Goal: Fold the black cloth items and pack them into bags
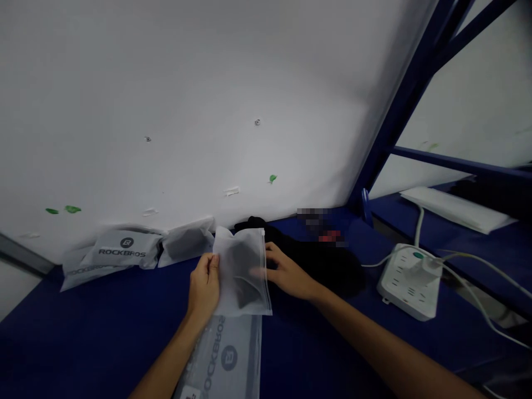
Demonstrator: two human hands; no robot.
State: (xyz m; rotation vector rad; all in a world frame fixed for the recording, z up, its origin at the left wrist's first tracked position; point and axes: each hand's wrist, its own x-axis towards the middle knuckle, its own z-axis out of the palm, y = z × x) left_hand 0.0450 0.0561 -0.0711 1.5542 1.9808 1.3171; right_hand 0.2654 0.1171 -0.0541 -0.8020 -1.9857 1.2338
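My left hand (203, 285) pinches the left edge of a frosted zip bag (245, 241) between thumb and fingers. Something dark lies inside it, blurred by the cloudy film. At the bag's right side, where the zip strip runs, is my right hand (288, 271), its fingers apart and stretched out. One fingertip shows faintly through the film, so it reaches into the bag or behind it; I cannot tell which. Below, partly covered by this bag, lies a stack of flat printed ROCKBROS bags (239, 354). A black cloth heap (332, 266) rests just beyond my right hand.
Filled ROCKBROS bags (122, 249) lean against the white wall (199, 111) at the left, beside another filled frosted bag (187, 244). On the right of the blue surface (103, 327) sits a white power strip (409, 285) with trailing cables. A blue metal frame (399, 111) slants up behind it.
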